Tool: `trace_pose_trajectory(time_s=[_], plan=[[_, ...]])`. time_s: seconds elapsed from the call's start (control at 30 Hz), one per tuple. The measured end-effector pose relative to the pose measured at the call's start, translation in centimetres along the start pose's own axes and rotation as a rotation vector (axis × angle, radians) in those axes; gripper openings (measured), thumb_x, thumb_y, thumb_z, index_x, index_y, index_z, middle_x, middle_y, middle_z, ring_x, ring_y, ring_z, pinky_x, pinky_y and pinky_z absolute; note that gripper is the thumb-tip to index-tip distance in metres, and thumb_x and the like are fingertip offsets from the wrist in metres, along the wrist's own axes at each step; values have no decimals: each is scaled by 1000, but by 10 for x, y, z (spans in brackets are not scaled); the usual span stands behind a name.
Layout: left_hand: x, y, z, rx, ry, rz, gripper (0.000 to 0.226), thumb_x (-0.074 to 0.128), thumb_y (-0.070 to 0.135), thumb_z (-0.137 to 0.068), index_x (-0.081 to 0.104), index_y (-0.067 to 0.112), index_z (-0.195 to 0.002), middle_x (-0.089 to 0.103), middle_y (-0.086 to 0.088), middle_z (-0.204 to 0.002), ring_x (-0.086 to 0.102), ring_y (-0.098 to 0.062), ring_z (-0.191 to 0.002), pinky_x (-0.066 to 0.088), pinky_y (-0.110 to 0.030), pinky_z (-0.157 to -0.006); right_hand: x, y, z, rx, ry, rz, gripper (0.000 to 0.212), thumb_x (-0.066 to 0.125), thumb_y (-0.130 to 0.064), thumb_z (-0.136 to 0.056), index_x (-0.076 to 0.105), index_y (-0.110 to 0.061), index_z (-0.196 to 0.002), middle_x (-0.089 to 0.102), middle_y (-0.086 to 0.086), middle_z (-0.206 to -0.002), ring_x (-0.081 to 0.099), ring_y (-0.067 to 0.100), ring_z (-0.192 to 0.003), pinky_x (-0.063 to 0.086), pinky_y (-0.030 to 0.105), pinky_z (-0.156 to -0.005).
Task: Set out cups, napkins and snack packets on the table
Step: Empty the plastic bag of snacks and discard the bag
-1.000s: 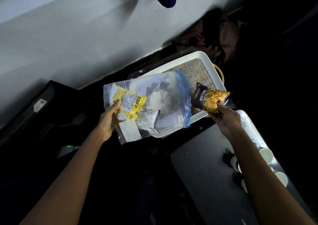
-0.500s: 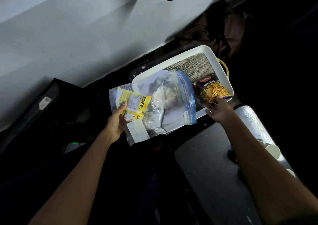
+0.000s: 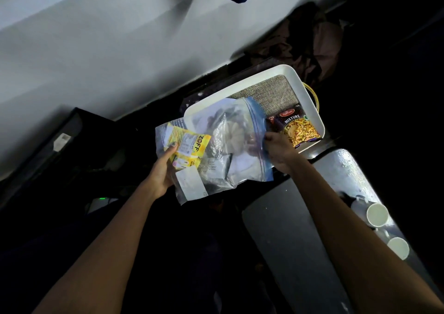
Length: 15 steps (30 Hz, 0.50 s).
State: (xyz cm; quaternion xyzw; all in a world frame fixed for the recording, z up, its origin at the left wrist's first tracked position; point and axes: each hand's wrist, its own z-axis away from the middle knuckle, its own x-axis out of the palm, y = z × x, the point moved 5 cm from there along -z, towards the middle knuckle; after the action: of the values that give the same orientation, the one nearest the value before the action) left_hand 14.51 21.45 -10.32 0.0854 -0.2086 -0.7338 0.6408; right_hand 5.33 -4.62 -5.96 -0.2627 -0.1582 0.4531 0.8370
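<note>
Both forearms reach forward from the bottom of the view and meet at a clear zip bag point(image 3: 223, 150), which is held in the air over the near left part of a white tray point(image 3: 310, 92). The left hand point(image 3: 163, 169) comes in from the lower left, wrist straight, thumb laid along the bag's left face and the other fingers curled behind it, so it grips the bag's left side. Inside the bag, by that thumb, sits a yellow packet point(image 3: 189, 149) marked ZOFF; paler sachets and a grey pouch fill the rest. The right hand point(image 3: 280, 152) comes in from the lower right with its back to the camera, fingers bent in at the bag's blue-striped zip edge, where it pinches the plastic.

A snack packet point(image 3: 299, 127) printed MIXTURE lies flat in the tray's near right corner, just beyond the right hand; whether the hand touches it cannot be told. The tray's woven grey liner shows beyond the packet.

Nearer than the tray, to its right, a grey tabletop point(image 3: 288, 241) runs toward the camera. Two white cups point(image 3: 377, 215) stand at its right edge, well apart from the tray.
</note>
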Motion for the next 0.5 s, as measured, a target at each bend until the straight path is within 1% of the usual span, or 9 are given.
trace_pose_trajectory(time_s=[0.07, 0.1, 0.17, 0.2, 0.23, 0.3, 0.4, 0.47, 0.5], plan=[[0, -3, 0, -8, -4, -4, 28, 55, 43, -90, 67, 21, -102, 76, 1, -81, 71, -16, -70, 52, -35, -75, 12, 9, 5, 157, -167, 13, 25, 39, -1, -93, 63, -2, -96, 71, 0, -64, 68, 10, -55, 51, 15, -52], [0, -4, 1, -10, -8, 4, 31, 55, 42, -90, 66, 19, -108, 75, -1, -89, 71, -18, -76, 51, -37, -81, 16, 13, 8, 201, -235, 14, 28, 35, -4, -95, 62, -4, -94, 72, 2, -68, 70, 14, -61, 53, 19, -60], [3, -6, 2, -15, -19, 24, 38, 55, 40, -91, 61, 18, -122, 69, -5, -108, 66, -23, -93, 48, -41, -93, 23, 16, 12, 146, -315, 73, 25, 38, -2, -92, 58, 7, -104, 68, 22, -96, 66, 30, -87, 48, 37, -87], [4, -6, 2, -15, -26, 35, 41, 54, 39, -92, 59, 18, -127, 66, -7, -115, 63, -25, -100, 46, -43, -98, 25, 17, 15, 86, -322, 121, 29, 43, 5, -87, 53, 14, -113, 61, 27, -109, 61, 37, -95, 44, 45, -95], [5, -7, 3, -13, -32, 45, 41, 54, 38, -92, 58, 18, -128, 65, -8, -118, 62, -26, -103, 44, -44, -101, 27, 19, 16, 38, -331, 166, 33, 42, 14, -86, 49, 19, -118, 57, 25, -113, 61, 39, -94, 43, 47, -97], [7, -8, 5, -16, -36, 53, 35, 54, 38, -92, 61, 21, -121, 69, -5, -110, 66, -23, -94, 48, -41, -95, 28, 25, 17, -1, -327, 226, 29, 32, 23, -89, 48, 23, -113, 59, 21, -108, 68, 23, -79, 51, 37, -86], [8, -11, 6, -22, -54, 63, 24, 55, 37, -91, 66, 23, -108, 76, -1, -89, 72, -19, -76, 52, -36, -78, 29, 24, 16, -74, -275, 391, 23, 49, 22, -83, 55, 23, -105, 67, 27, -92, 69, 19, -78, 54, 29, -73], [7, -13, 5, -17, -62, 75, 24, 54, 37, -92, 66, 22, -107, 76, -1, -89, 73, -18, -75, 53, -35, -74, 30, 24, 16, -103, -299, 377, 15, 54, 22, -81, 63, 21, -93, 69, 18, -78, 66, 4, -59, 54, 21, -62], [8, -13, 5, -12, -80, 84, 26, 53, 37, -92, 66, 20, -107, 76, -2, -90, 73, -18, -76, 56, -33, -71, 30, 24, 17, -75, -310, 333, 18, 51, 21, -83, 68, 16, -85, 71, 15, -75, 65, 2, -55, 55, 20, -60]])
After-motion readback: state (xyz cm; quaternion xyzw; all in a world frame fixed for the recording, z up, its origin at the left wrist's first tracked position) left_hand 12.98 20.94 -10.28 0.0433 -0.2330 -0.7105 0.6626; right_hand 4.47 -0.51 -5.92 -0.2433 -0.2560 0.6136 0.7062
